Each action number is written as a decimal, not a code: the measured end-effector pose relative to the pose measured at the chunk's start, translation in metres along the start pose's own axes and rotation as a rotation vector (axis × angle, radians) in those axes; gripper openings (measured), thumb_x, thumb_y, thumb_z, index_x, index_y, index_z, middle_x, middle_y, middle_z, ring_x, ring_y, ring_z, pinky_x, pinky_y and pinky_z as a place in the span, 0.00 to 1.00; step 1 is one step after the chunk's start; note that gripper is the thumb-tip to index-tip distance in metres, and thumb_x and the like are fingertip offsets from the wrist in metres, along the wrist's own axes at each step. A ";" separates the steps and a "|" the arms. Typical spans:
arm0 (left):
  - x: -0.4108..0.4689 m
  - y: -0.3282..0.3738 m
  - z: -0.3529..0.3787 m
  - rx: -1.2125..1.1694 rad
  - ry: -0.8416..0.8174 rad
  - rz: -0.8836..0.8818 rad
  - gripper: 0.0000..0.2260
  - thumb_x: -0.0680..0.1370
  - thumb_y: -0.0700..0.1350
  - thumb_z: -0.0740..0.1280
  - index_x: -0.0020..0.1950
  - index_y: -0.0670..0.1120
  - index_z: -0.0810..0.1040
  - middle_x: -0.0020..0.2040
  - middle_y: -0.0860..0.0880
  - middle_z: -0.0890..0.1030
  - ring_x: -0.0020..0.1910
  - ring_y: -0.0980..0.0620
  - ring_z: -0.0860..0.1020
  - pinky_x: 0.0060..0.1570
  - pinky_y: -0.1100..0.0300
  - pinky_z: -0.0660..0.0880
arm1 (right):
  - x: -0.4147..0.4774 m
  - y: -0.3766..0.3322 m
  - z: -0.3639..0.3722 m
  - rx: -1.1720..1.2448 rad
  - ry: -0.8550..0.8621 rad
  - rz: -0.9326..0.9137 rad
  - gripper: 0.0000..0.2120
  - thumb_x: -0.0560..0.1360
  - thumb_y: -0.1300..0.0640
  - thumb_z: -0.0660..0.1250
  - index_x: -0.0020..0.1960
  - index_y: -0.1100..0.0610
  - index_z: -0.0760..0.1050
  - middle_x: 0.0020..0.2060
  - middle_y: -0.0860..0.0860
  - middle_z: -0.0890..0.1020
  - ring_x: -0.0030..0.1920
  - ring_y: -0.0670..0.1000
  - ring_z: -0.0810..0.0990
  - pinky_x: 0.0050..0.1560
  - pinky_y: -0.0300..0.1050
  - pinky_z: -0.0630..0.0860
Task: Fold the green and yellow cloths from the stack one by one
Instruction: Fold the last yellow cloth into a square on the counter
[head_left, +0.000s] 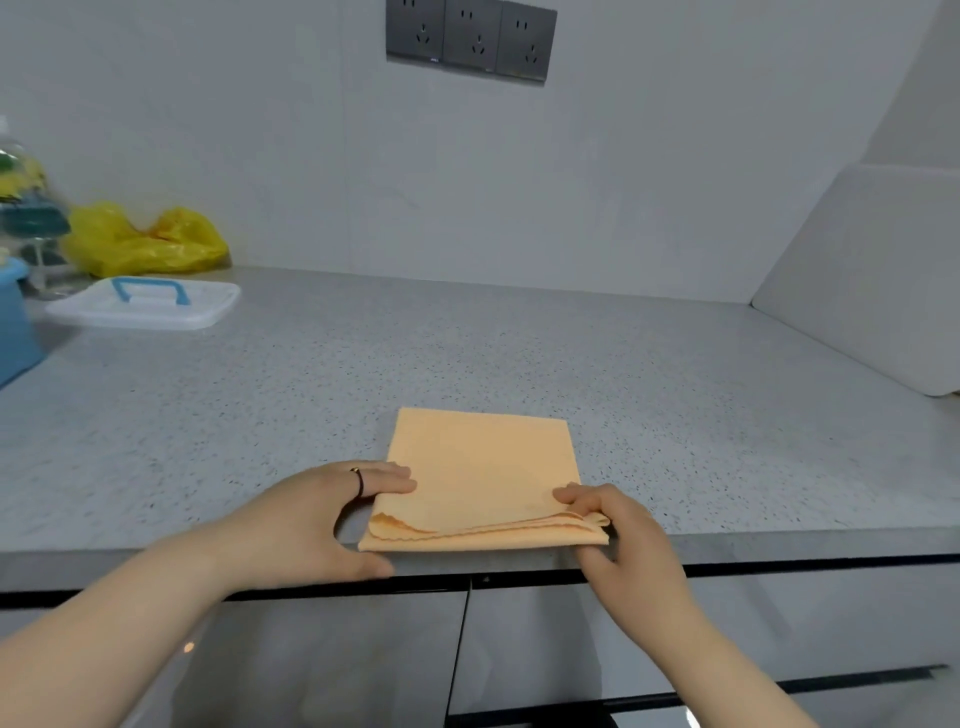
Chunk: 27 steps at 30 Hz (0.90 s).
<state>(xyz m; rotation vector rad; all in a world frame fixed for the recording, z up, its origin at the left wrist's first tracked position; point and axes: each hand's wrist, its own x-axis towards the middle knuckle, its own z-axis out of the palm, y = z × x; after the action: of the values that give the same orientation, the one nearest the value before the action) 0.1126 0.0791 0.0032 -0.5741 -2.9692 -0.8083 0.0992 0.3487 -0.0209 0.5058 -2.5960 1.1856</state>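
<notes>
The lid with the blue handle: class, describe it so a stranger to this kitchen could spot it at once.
Follow the grey speckled countertop to its far left end. The lid lies flat there, in front of a crumpled yellow bag. Unlike the solid blue box beside it, it is translucent white with a blue handle.

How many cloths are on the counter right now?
1: a folded cloth at the front of the counter, left hand touching it, right hand pinching its corner. Others may lie outside the view.
</notes>
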 end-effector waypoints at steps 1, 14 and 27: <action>0.000 0.001 0.000 -0.020 0.053 -0.013 0.27 0.68 0.48 0.74 0.58 0.68 0.64 0.59 0.73 0.63 0.60 0.74 0.63 0.52 0.88 0.52 | 0.001 -0.001 -0.001 0.023 0.014 0.015 0.19 0.72 0.68 0.63 0.39 0.43 0.67 0.47 0.34 0.75 0.56 0.48 0.73 0.53 0.34 0.65; 0.023 0.007 0.001 -0.412 0.363 -0.256 0.10 0.70 0.42 0.73 0.31 0.52 0.77 0.26 0.58 0.80 0.29 0.63 0.76 0.31 0.76 0.67 | 0.022 -0.009 0.002 0.204 0.221 0.216 0.13 0.72 0.59 0.67 0.42 0.45 0.66 0.36 0.44 0.77 0.38 0.39 0.75 0.34 0.26 0.69; 0.064 0.001 -0.002 -0.239 0.373 -0.516 0.20 0.72 0.49 0.70 0.62 0.52 0.69 0.34 0.52 0.76 0.35 0.56 0.75 0.32 0.63 0.65 | 0.082 -0.009 0.008 -0.216 0.071 0.356 0.19 0.76 0.54 0.61 0.65 0.54 0.62 0.44 0.49 0.75 0.43 0.51 0.74 0.39 0.42 0.68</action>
<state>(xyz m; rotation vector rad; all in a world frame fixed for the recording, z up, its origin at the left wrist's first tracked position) 0.0535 0.1008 0.0126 0.3378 -2.7009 -1.1569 0.0275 0.3200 0.0090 -0.0452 -2.7816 0.9749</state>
